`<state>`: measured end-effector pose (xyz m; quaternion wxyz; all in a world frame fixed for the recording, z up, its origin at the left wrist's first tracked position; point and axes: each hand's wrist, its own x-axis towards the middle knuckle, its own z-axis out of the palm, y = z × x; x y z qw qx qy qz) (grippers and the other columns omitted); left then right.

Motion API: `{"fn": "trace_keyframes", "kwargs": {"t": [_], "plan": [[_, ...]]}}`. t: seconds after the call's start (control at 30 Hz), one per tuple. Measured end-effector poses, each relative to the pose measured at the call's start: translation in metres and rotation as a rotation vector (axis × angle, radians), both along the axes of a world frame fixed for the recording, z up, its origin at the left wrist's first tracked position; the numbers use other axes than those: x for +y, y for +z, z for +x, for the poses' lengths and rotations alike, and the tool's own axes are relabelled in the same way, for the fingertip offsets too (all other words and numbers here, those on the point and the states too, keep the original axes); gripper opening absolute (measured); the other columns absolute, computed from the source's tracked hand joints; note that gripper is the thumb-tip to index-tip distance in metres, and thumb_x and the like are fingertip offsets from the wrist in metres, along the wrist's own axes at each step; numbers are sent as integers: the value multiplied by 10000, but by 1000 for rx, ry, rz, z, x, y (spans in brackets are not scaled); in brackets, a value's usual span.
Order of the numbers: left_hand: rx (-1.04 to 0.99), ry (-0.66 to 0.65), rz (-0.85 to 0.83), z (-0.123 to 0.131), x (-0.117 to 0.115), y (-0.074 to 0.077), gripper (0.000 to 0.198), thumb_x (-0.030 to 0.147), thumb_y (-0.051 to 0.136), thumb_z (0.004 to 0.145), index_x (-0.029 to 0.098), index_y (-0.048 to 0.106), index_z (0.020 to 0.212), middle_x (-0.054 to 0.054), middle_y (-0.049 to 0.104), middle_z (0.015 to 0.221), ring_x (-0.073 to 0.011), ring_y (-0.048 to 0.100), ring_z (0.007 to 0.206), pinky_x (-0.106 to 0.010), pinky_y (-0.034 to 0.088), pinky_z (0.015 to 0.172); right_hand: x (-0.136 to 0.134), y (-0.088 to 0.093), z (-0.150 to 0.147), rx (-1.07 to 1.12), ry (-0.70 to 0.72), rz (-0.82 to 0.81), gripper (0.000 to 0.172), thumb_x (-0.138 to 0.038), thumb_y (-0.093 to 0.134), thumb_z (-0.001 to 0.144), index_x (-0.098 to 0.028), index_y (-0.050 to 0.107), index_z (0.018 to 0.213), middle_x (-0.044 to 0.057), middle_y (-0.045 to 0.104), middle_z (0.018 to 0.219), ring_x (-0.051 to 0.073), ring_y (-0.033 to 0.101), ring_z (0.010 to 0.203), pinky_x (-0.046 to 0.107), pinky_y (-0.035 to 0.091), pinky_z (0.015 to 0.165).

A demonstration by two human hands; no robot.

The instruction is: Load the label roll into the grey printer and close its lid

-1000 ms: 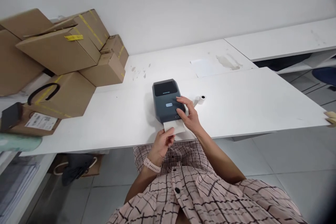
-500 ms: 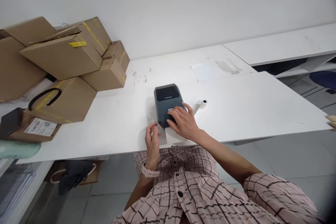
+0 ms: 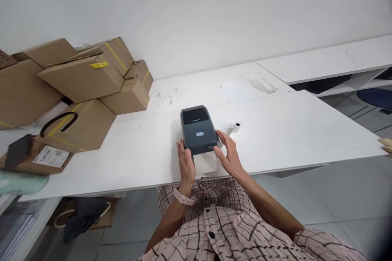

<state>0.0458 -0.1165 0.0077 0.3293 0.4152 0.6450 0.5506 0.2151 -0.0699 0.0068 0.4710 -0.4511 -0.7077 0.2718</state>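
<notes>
A dark grey label printer (image 3: pixel 200 130) with a black window and a small light button sits on the white table in front of me. A white paper strip (image 3: pixel 206 163) lies at its front edge, towards me. My left hand (image 3: pixel 186 164) is against the printer's left side and front corner, fingers long and thumb at the front. My right hand (image 3: pixel 229 154) takes the right front corner, with fingertips along the side and thumb by the front edge. A small white paper roll (image 3: pixel 237 127) stands just right of the printer.
Cardboard boxes (image 3: pixel 82 77) with yellow tape are piled at the left. A black curved strap (image 3: pixel 58 120) and a dark flat object (image 3: pixel 18 150) lie on them. A white sheet (image 3: pixel 235 91) lies behind the printer. The table's front edge (image 3: pixel 122 190) runs close to my body.
My right hand has moved off the printer's top to its right front corner, uncovering the light button. My left hand has come up against the left side. The view has tilted up slightly.
</notes>
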Motion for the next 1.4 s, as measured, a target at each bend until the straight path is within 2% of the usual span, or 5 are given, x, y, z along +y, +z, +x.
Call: {"fn": "trace_keyframes", "kwargs": {"t": [0.33, 0.67, 0.93, 1.17, 1.4], "plan": [[97, 56, 254, -34, 56, 51, 529, 521, 453, 994, 271, 526, 1455, -69, 497, 1549, -251, 434, 1448, -391, 379, 1179, 79, 69, -21, -61, 29, 258, 683, -632, 300, 1016, -322, 171, 1611, 87, 333, 1644, 329, 294, 1518, 569, 280, 1221], [328, -49, -348, -61, 96, 18, 485, 452, 599, 861, 203, 619, 1276, -59, 688, 912, -228, 657, 839, -315, 457, 708, 194, 132, -65, -341, -119, 309, 740, -563, 270, 1021, -200, 34, 1621, 165, 288, 1654, 354, 303, 1498, 576, 319, 1155], [584, -168, -493, -66, 119, 34, 394, 335, 551, 835, 193, 607, 1199, -128, 734, 1120, -312, 681, 1039, -342, 455, 738, 162, 120, -52, -569, 368, 290, 538, -322, 589, 928, -218, 480, 1444, 116, 669, 1299, 313, 589, 1231, 450, 466, 1008], [668, -171, -523, -61, 121, 34, 278, 295, 530, 837, 197, 618, 1082, -177, 721, 1147, -380, 659, 1119, -412, 465, 829, 172, 80, -87, -1076, 602, -107, 1083, -386, 837, 710, -210, 258, 1608, 207, 576, 1444, 428, 581, 1282, 504, 486, 1012], [659, -184, -503, -62, 118, 34, 294, 296, 483, 864, 212, 607, 1117, -138, 732, 1133, -332, 681, 1073, -383, 475, 800, 173, 99, -62, -822, 812, -137, 1166, -400, 838, 673, -261, 181, 1626, 165, 417, 1586, 391, 476, 1389, 486, 449, 1084]]}}
